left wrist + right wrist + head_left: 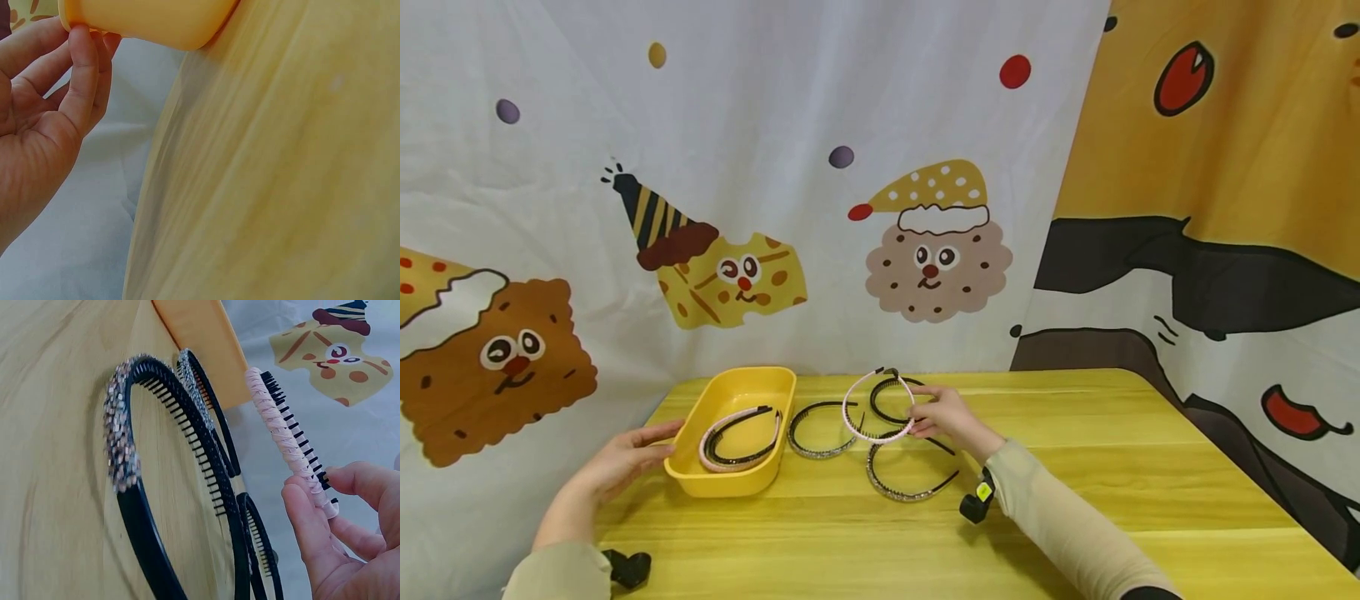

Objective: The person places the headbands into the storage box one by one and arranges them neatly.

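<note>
Currently, the right hand (951, 417) pinched the pink headband (284, 434) between thumb and fingers, raised above the table (775, 550) to the right of the yellow tray (722, 485). The left hand (625, 458) touched the tray's rim with extended, slightly parted fingers. Dark headbands (910, 497) lay on the table; further headbands (726, 467) lay inside the tray.

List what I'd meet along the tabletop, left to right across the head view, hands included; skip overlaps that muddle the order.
Left hand → yellow tray → glittery headband beside the tray → held-up pink headband → right hand → right sleeve.
</note>
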{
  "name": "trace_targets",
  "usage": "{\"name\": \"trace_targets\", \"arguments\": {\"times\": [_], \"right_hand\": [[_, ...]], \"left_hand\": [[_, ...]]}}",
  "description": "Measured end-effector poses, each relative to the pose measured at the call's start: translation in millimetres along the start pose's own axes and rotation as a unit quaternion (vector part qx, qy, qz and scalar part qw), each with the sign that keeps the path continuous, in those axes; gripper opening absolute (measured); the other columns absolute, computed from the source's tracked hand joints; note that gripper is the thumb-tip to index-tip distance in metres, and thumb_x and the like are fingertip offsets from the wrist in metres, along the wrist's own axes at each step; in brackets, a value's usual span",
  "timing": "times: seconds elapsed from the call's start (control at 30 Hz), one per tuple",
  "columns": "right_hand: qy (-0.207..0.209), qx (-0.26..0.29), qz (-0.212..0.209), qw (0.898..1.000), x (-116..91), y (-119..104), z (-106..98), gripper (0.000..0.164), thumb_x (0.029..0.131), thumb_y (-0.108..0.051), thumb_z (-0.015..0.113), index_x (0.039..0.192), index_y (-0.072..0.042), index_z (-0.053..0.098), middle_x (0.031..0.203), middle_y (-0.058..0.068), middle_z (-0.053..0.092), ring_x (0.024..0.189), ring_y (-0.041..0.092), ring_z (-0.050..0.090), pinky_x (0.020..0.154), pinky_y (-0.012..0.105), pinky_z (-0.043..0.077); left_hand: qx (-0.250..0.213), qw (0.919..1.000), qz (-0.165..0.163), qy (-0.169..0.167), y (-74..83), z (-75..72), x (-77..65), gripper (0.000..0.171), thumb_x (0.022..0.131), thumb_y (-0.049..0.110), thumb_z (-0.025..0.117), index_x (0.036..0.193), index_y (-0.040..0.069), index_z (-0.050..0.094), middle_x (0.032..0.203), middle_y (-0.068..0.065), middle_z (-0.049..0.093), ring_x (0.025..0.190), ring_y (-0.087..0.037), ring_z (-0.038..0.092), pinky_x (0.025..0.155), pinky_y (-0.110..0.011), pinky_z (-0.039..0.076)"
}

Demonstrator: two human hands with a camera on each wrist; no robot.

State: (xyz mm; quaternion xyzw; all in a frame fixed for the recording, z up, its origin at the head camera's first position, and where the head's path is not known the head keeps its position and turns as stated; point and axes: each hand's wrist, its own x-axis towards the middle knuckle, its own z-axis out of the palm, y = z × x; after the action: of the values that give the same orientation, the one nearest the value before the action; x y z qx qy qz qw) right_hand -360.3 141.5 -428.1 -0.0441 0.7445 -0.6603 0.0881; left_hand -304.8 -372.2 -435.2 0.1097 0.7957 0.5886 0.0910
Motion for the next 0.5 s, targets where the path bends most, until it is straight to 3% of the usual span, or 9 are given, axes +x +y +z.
{"name": "trace_targets", "arguments": {"times": [0.13, 0.3, 0.5], "right_hand": [[-0.016, 0.005, -0.010, 1.000, 2, 1, 6, 0.056, 0.088, 0.002, 0.063, 0.141, 0.002, 0.045, 0.100, 0.035, 0.063, 0.067, 0.030, 0.069, 0.070, 0.045, 0.058], [-0.031, 0.022, -0.009, 0.999, 4, -1, 16, 0.057, 0.088, 0.001, 0.063, 0.142, 0.001, 0.045, 0.103, 0.038, 0.062, 0.063, 0.025, 0.068, 0.069, 0.044, 0.058], [-0.030, 0.020, -0.010, 0.999, 6, -4, 30, 0.054, 0.088, 0.000, 0.063, 0.140, 0.000, 0.048, 0.095, 0.031, 0.066, 0.064, 0.025, 0.069, 0.067, 0.042, 0.058]], "left_hand": [[0.001, 1.0000, -0.003, 0.000, 3.1, 1.6, -2.0, 0.063, 0.099, 0.013, 0.056, 0.147, -0.014, 0.024, 0.151, -0.031, 0.024, 0.108, 0.006, 0.053, 0.089, -0.018, 0.047], [-0.001, 1.0000, -0.001, -0.006, 2.8, 1.3, -2.0, 0.063, 0.099, 0.013, 0.056, 0.147, -0.014, 0.023, 0.151, -0.032, 0.022, 0.109, 0.007, 0.052, 0.090, -0.018, 0.047], [-0.009, 0.9999, -0.006, -0.008, 3.5, 1.6, -1.9, 0.063, 0.100, 0.013, 0.055, 0.147, -0.013, 0.022, 0.152, -0.032, 0.020, 0.109, 0.006, 0.053, 0.090, -0.019, 0.047]]}}
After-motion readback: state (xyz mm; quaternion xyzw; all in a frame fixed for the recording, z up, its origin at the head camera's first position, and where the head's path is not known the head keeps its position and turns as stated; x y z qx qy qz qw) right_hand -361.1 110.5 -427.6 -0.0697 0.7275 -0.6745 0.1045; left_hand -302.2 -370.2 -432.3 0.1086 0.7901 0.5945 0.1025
